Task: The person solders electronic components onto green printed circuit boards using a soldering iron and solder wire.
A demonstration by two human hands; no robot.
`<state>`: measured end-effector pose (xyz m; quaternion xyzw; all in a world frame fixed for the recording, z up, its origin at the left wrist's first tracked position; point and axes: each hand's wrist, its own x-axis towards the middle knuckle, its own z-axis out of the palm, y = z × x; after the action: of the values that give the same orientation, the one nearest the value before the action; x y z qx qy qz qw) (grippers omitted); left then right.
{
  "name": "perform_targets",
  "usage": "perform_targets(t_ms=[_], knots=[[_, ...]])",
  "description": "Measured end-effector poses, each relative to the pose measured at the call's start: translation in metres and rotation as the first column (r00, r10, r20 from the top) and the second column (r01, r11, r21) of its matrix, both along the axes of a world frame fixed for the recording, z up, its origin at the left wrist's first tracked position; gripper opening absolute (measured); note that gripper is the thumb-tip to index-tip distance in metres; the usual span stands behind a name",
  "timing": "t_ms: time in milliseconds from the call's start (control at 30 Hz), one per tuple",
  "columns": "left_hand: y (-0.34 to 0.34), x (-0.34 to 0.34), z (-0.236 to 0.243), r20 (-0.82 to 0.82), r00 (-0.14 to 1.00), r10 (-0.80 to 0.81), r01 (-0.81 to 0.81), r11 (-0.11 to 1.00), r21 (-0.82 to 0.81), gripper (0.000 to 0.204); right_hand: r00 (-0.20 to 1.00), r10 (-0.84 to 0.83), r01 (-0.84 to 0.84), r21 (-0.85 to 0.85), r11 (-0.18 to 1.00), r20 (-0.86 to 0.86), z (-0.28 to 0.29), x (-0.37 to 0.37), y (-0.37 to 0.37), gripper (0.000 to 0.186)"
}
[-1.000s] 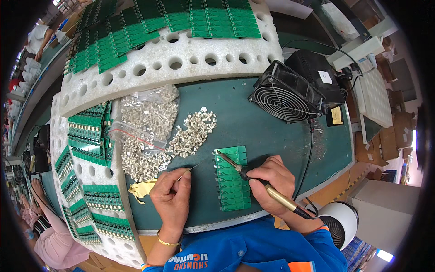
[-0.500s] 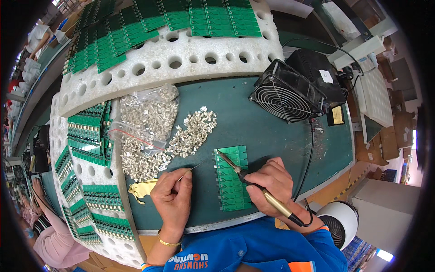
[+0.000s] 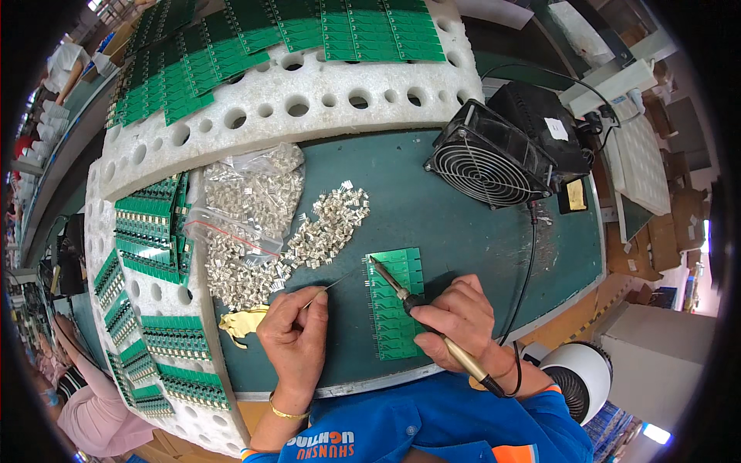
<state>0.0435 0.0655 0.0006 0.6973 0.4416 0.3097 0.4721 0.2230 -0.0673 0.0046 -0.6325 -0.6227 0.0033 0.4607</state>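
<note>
A green circuit board panel [image 3: 397, 309] lies flat on the dark green work mat, with a row of pins along its left edge. My right hand [image 3: 459, 320] is closed round a soldering iron [image 3: 468, 361], whose tip touches or hovers at the panel's upper left corner. Left of the panel, my left hand [image 3: 295, 328] pinches a thin solder wire [image 3: 337, 282] that points toward that same corner. Whether the wire meets the tip is too small to tell. A heap of small white connectors [image 3: 328, 224] lies beyond my left hand.
A clear bag of connectors [image 3: 255, 185] rests on the heap. White foam trays [image 3: 255, 108] with green boards stand at the back and left. A black fan [image 3: 494, 158] is at the back right, and the iron's cable [image 3: 527, 285] runs down the right. Yellow crumpled material [image 3: 241, 324] lies near my left hand.
My right hand and the soldering iron's handle have shifted slightly left and down, while the tip stays near the panel's upper left corner. My left hand has hardly moved.
</note>
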Motion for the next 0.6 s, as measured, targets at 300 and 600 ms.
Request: perform_targets(t_ms=[300,600], knots=[[-0.0007,-0.0004,0.0018,-0.004,1.000,-0.005,0.005,1.000,-0.009,0.008,0.999,0.004,-0.003,-0.005,1.000,0.042,-0.0007,-0.0033,-0.0039,0.032],[-0.0001,-0.0006,0.0002,-0.004,1.000,-0.022,0.022,1.000,0.007,0.008,0.998,0.000,0.002,-0.017,1.000,0.070,-0.0019,-0.0069,-0.0060,0.035]])
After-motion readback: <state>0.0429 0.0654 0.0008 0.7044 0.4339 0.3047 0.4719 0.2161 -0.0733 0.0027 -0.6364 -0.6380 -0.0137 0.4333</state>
